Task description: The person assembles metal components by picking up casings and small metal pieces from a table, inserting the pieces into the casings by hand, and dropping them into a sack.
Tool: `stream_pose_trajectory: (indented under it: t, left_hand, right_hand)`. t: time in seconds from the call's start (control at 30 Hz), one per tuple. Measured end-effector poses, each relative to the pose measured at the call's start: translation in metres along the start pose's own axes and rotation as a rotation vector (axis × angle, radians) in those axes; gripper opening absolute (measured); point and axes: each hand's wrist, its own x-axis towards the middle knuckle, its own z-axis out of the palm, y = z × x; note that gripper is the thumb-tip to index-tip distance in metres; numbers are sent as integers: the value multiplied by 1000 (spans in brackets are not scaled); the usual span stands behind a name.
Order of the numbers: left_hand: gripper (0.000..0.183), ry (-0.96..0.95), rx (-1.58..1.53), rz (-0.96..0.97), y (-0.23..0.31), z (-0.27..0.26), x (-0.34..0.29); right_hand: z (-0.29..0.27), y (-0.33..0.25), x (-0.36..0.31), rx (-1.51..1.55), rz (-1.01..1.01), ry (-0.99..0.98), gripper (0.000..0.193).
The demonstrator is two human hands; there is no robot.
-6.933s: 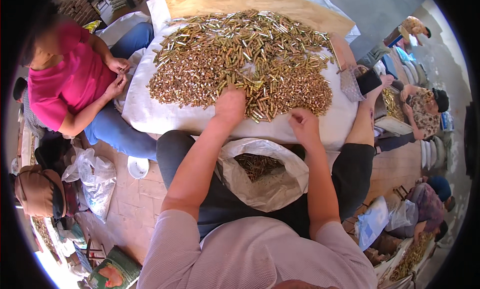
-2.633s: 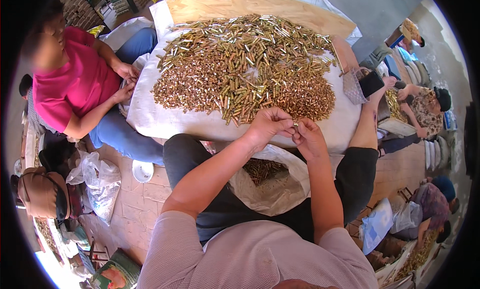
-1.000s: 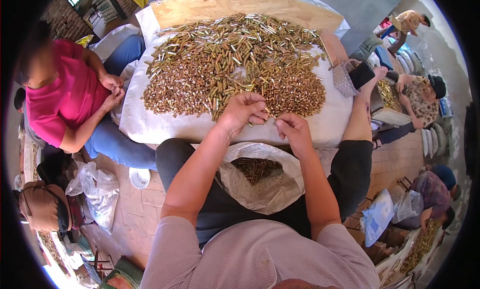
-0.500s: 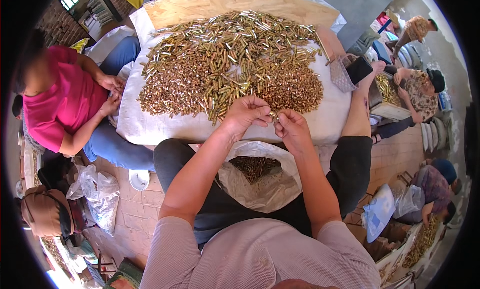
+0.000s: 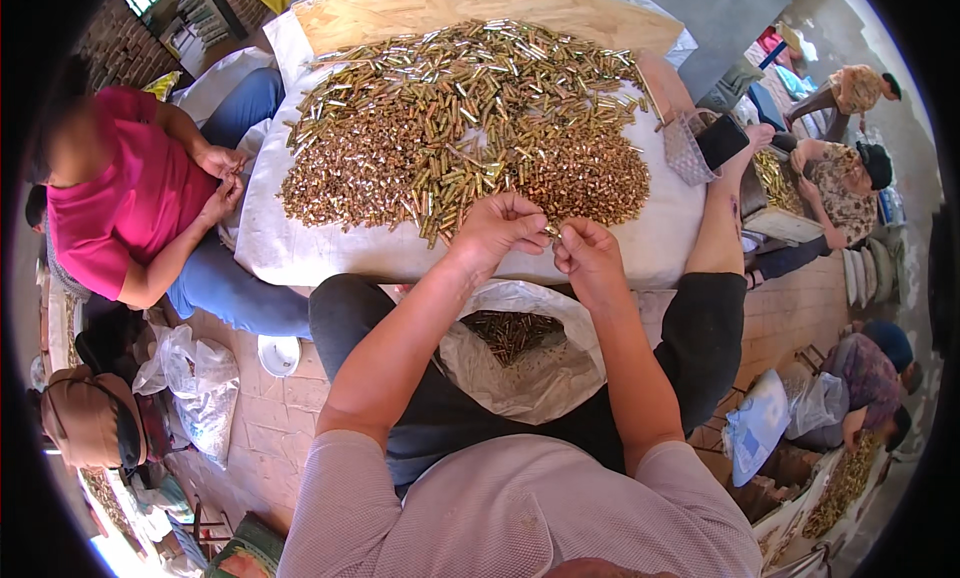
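My left hand (image 5: 500, 230) and my right hand (image 5: 588, 252) meet over the near edge of the covered table (image 5: 330, 263). Between their pinched fingertips is a small gold-coloured metal fitting (image 5: 552, 233); the fingers hide most of it. Just beyond my hands lie heaps of short metal pieces, one on the left (image 5: 350, 178) and one on the right (image 5: 590, 173). Longer gold-coloured metal tubes (image 5: 470, 78) spread across the far part and down the middle. Below my hands, between my legs, an open white sack (image 5: 520, 393) holds a pile of dark, slender metal pieces (image 5: 505, 333).
A wooden board (image 5: 480, 18) borders the table's far side. At right, a woven basket (image 5: 685, 153) carries a dark phone (image 5: 720, 140). A person in a pink shirt (image 5: 120, 198) sits close at left. A white bowl (image 5: 278, 355) is on the brick floor. Several other people work at right.
My hands stay together with the fitting and shift only very slightly. The pink-shirted person's hands move a little. At far right, a standing person has shifted.
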Motion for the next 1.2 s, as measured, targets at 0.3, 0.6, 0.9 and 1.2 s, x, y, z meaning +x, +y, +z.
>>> stream_pose_trajectory:
  t: [0.3, 0.6, 0.9, 1.2]
  left_hand:
    - [13, 49, -262, -42, -14, 13, -4]
    - [18, 60, -40, -58, 5, 14, -6]
    - [17, 157, 1033, 275, 9, -41, 5]
    - [11, 26, 1663, 337, -6, -9, -1]
  right_hand:
    - [7, 14, -1, 71, -108, 78, 10]
    - [-6, -2, -3, -6, -81, 78, 9]
    - [-19, -15, -1, -846, 67, -328, 12]
    - [-25, 19, 18, -1568, -552, -41, 17]
